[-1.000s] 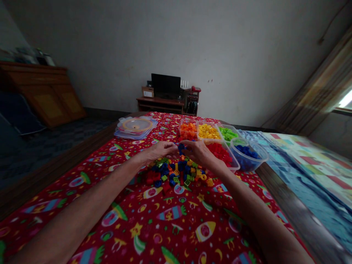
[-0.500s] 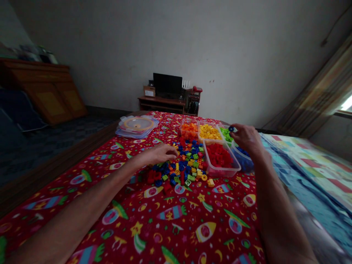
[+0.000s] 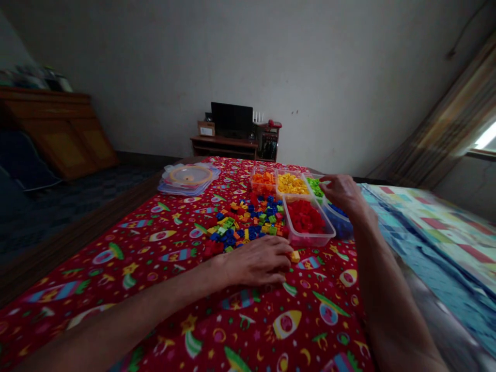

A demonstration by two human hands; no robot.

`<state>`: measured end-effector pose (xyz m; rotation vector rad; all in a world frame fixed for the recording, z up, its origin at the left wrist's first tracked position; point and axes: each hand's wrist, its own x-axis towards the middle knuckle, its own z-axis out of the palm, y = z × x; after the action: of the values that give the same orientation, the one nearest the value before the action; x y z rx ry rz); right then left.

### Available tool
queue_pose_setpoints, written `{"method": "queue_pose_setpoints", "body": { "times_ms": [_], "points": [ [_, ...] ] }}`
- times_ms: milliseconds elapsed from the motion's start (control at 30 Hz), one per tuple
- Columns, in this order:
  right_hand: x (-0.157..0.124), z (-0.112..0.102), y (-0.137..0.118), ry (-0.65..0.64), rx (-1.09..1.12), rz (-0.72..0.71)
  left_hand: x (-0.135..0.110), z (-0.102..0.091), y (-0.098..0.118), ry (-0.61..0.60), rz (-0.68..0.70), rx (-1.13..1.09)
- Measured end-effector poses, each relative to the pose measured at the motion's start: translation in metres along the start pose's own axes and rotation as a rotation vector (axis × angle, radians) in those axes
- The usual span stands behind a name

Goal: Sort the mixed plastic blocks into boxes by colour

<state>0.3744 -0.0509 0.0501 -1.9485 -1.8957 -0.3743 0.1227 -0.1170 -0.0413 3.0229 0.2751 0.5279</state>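
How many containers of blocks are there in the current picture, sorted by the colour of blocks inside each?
Box of orange blocks: 1
Box of yellow blocks: 1
Box of green blocks: 1
Box of red blocks: 1
Tub of blue blocks: 1
Total: 5

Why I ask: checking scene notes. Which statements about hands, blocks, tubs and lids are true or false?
1. A clear rectangular plastic tub holds red plastic blocks. True.
2. The left hand is above that tub. False: it is at the near edge of the mixed-colour plastic block pile.
3. Yellow plastic blocks sit between orange plastic blocks and green plastic blocks. True.
4. The stacked clear plastic lids are right of the pile. False: left.
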Motion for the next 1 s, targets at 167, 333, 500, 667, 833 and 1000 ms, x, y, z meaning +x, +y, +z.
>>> {"method": "queue_pose_setpoints", "body": {
  "times_ms": [167, 333, 500, 667, 833, 1000],
  "points": [
    [-0.003, 0.010, -0.019, -0.055, -0.029, -0.091, -0.004, 0.014, -0.002, -0.020, -0.134, 0.227],
    [-0.007, 0.009, -0.031, -0.103, -0.056, -0.104, -0.020, 0.005, -0.041, -0.034, -0.246, 0.357],
    [-0.010, 0.004, -0.039, -0.126, -0.072, -0.133, -0.019, -0.003, -0.047, 0.085, -0.320, 0.362],
    [-0.011, 0.006, -0.044, -0.134, -0.088, -0.142, 0.011, 0.013, -0.009, 0.032, 0.030, 0.222],
    [-0.013, 0.005, -0.050, -0.152, -0.087, -0.156, 0.024, 0.030, 0.006, -0.028, 0.047, 0.311],
    [-0.015, 0.007, -0.053, -0.165, -0.095, -0.186, 0.004, 0.020, -0.009, -0.084, -0.151, 0.478]
  ]
}}
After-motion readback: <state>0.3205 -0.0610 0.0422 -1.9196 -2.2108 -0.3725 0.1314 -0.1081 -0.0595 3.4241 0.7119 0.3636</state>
